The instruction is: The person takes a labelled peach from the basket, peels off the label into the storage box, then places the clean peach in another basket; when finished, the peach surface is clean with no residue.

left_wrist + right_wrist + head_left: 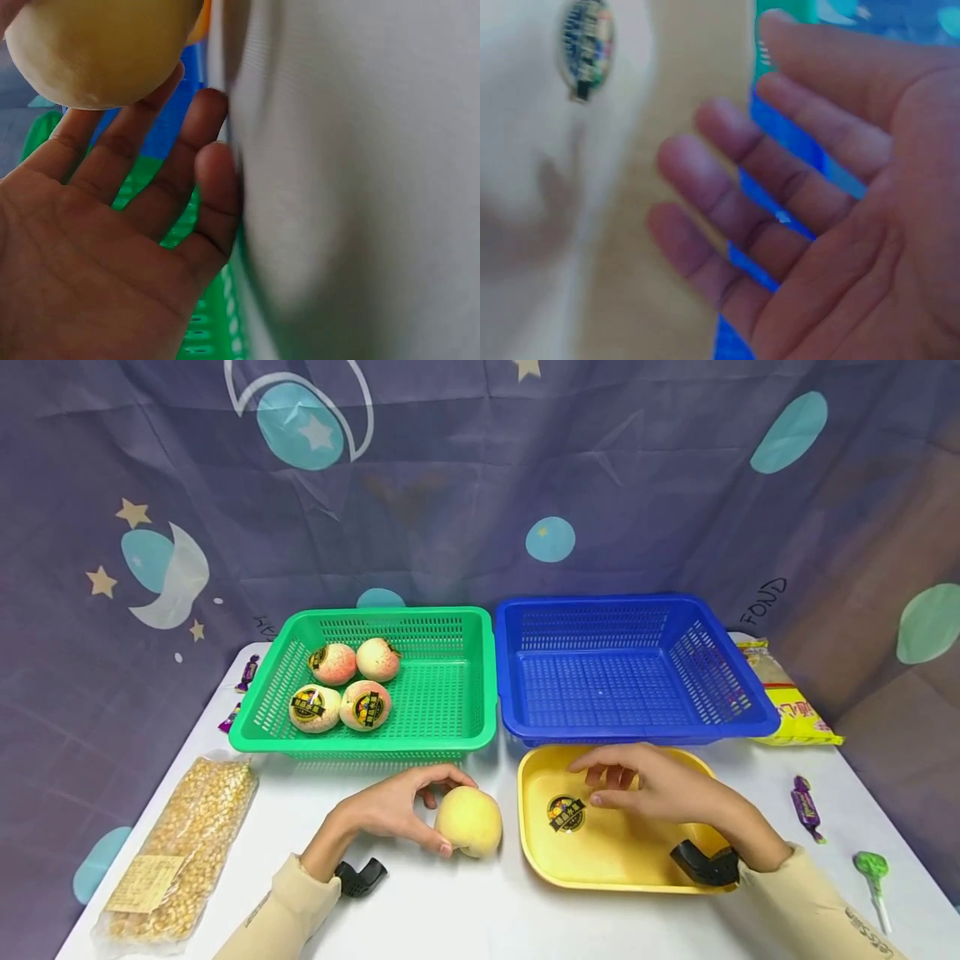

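Peach (468, 820) with smooth, pale yellow skin and no netting sits on the white table (450, 910), just in front of the green basket (457, 689), and the left hand (393, 810) holds it with thumb and fingers curled around its near side; in the left wrist view the fruit (97, 49) rests against the fingertips. Both baskets are rectangular plastic with perforated, grid-like walls. Inside the green one lie four round peaches (348, 685), each wrapped in white foam netting, and three of them show a round black-and-gold sticker whose writing is too small to read. The blue basket (720, 681) stands touching the green one on the right. One shallow yellow tray (540, 852) of smooth plastic with rounded corners lies in front of the blue basket, and one loose round sticker (566, 814) lies flat in it. The right hand (645, 785) hovers over this tray just beside the sticker, fingers loosely spread and relaxed, holding nothing. One clear bag of yellow corn kernels (183, 843) with a paper label lies at the left edge. Two purple wrapped candies (243, 681) lie left of the green basket and a third one (806, 806) on the right, near one green lollipop (872, 872). One yellow packet (787, 702) with red print lies beside the blue basket.
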The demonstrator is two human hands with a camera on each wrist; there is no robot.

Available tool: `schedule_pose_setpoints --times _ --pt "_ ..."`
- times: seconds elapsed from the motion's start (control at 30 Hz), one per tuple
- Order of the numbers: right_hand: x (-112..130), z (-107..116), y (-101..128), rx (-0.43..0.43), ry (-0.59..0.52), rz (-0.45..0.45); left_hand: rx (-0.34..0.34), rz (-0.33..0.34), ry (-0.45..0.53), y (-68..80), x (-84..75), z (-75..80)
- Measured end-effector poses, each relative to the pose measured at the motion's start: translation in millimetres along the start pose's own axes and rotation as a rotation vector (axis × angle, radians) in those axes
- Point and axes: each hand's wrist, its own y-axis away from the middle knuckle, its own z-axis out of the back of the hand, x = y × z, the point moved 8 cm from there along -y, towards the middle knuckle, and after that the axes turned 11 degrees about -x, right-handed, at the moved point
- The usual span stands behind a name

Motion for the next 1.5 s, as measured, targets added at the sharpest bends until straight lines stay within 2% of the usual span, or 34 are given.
schedule_pose_setpoints --times 0.2,0.33,0.5,0.6,0.67,0.77,0.9,1.03,1.17,1.33,1.5 --pt "-1.1 34.6 11.3 -0.170 -0.114 -0.020 0.025 -0.086 0.030 10.1 -19.4 1.5" --pt "-3.9 60.0 24.9 -0.306 -0.140 -0.047 0.030 -0.161 0.017 17.2 -41.1 7.8" --pt "-17.1 95.9 45.1 -0.572 0.015 -0.119 0.011 -0.217 -0.017 23.4 -71.1 24.3" --pt "-32.3 117.3 57.4 -0.744 0.167 -0.156 -0.021 -0.241 -0.031 24.6 -86.4 38.8" --pt "-45.4 127.9 63.2 -0.810 0.277 -0.204 -0.045 -0.255 -0.037 23.1 -94.7 49.9" --pt "-67.6 136.1 69.6 -0.800 0.400 -0.300 -0.085 -0.249 -0.046 16.1 -102.8 65.7" --pt "-94.4 134.7 71.6 -0.672 0.471 -0.409 -0.138 -0.234 -0.048 -1.0 -109.5 85.1" --pt "-110.8 129.5 72.0 -0.561 0.473 -0.457 -0.174 -0.221 -0.029 -23.7 -113.0 99.7" --pt "-118.2 129.0 74.0 -0.505 0.455 -0.472 -0.206 -0.210 -0.009 -49.4 -115.0 109.8" --pt "-125.6 128.3 76.2 -0.476 0.425 -0.506 -0.237 -0.217 0.003 -78.8 -117.8 117.8" --pt "-127.5 127.8 75.9 -0.486 0.415 -0.518 -0.244 -0.235 0.028 -111.6 -120.3 119.3"
